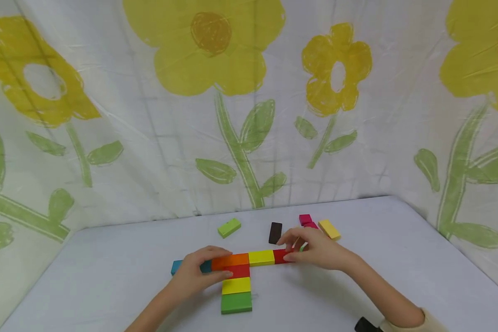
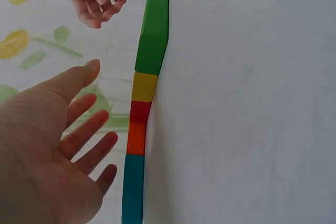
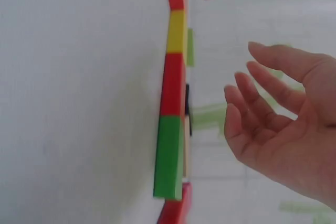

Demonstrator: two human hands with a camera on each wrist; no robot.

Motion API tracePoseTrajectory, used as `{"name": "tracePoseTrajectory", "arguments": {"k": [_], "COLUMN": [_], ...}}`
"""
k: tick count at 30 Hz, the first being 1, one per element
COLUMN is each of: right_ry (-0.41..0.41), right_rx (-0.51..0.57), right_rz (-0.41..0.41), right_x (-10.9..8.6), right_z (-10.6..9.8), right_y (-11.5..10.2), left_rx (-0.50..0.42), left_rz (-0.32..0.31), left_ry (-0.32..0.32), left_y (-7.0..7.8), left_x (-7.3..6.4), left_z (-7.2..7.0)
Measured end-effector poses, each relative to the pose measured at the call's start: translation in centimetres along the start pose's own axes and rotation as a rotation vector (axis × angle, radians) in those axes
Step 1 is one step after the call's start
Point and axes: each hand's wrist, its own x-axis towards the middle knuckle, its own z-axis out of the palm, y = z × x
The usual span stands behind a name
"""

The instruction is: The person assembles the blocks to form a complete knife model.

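Flat coloured blocks lie on the table in a T shape. Its row runs from a blue block point(image 1: 176, 266) through an orange block point(image 1: 222, 263) and a yellow block point(image 1: 261, 258) to a red block point(image 1: 279, 256) and a green block point(image 3: 169, 156), which is mostly hidden in the head view. The stem is a red block point(image 1: 239, 271), a yellow block point(image 1: 236, 286) and a green block point(image 1: 236, 302). Over the blue and orange blocks is my left hand point(image 1: 192, 273), fingers spread, holding nothing. My right hand point(image 1: 315, 249), fingers loosely bent and empty, hovers at the row's right end.
Behind the row lie a light green block point(image 1: 229, 228), a black block point(image 1: 275, 233), magenta blocks point(image 1: 305, 219) and a pale yellow block point(image 1: 329, 229). A white curtain point(image 1: 174, 138) printed with flowers stands along the table's back edge. A dark object point(image 1: 366, 325) shows by the right sleeve.
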Motion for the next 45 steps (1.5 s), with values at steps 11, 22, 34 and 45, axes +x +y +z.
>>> {"name": "tracePoseTrajectory", "arguments": {"k": [11, 22, 34, 45], "right_ry": [0.14, 0.219, 0.165, 0.112], "right_rx": [-0.045, -0.054, -0.06, -0.057], "right_rz": [0.078, 0.188, 0.225, 0.267], "right_x": [-2.1, -3.1, -3.4, -3.6], "right_z": [-3.8, -5.6, -6.1, -6.2], "right_y": [3.3, 5.2, 7.2, 8.3], "left_rx": [-0.004, 0.051, 0.066, 0.06], "left_rz": [-0.027, -0.027, -0.046, -0.051], "left_ry": [-0.141, -0.251, -0.25, -0.246], "left_y": [0.1, -0.1, -0.2, -0.7], "left_x": [-0.4, -0.3, -0.5, -0.4], "left_z": [0.1, 0.1, 0.2, 0.4]}}
